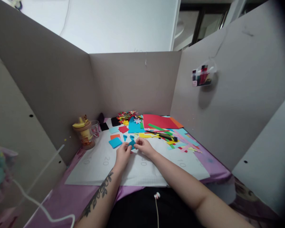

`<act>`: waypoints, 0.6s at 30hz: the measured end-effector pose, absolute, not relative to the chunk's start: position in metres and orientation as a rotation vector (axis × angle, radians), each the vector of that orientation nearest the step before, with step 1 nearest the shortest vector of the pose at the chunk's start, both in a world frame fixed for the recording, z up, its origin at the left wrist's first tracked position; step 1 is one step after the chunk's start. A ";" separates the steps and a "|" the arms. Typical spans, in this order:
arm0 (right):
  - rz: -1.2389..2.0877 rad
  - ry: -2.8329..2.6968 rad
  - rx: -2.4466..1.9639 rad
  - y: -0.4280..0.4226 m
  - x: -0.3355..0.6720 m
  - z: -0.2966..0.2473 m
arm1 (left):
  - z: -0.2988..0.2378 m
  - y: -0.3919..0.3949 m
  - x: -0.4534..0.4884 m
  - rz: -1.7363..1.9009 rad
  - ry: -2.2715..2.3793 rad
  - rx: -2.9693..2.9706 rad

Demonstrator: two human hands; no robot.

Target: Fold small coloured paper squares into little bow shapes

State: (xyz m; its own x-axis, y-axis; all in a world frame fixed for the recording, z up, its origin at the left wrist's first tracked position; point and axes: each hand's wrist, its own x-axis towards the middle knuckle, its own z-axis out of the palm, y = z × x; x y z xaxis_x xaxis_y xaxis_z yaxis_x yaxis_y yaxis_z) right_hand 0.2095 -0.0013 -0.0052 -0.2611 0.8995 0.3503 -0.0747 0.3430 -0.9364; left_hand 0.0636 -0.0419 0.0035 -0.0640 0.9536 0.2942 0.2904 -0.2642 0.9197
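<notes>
Between my two hands, just above the white sheet (130,172), is a small piece of blue paper (132,144). My left hand (123,152) pinches its left side, and my right hand (143,146) pinches its right side. Just beyond the fingers lie small folded blue paper pieces (125,137). To the left of my left hand rest blue paper squares (115,142), with an orange square (115,136) partly under them. A red square (123,129) and a pale blue square (114,130) lie farther back.
A pile of folded paper stars (128,116) sits at the back. Red sheets (160,122), a yellow-black utility knife (165,136) and paper strips (185,142) lie to the right. A brown-yellow pot (84,133) and clear cup (94,128) stand left. Grey panels (135,82) enclose the table.
</notes>
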 end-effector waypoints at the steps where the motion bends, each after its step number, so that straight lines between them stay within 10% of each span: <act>1: 1.128 -1.536 -0.791 -0.002 0.209 -0.004 | 0.003 -0.042 0.063 1.366 1.363 1.577; 18: 1.440 -1.391 -0.749 -0.001 0.211 -0.005 | 0.008 -0.043 0.063 1.419 1.374 1.552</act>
